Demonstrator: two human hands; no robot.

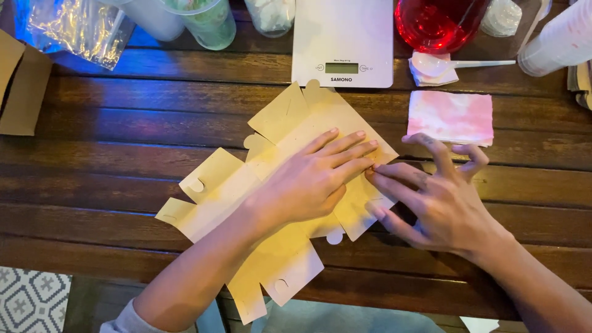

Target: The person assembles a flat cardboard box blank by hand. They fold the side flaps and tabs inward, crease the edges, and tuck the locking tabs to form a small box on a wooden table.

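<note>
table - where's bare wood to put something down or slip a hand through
Bare wood: the broad left stretch between the flattened cardboard box and the folded cardboard at the left edge; also right of the right hand. Crowded: the far edge, with the scale, cups and red jar.

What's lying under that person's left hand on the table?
A flat, unfolded tan cardboard box blank lies on the wooden table. The left hand presses flat on it, while the right hand touches its edge. The cardboard directly beneath the palm is hidden.
</note>
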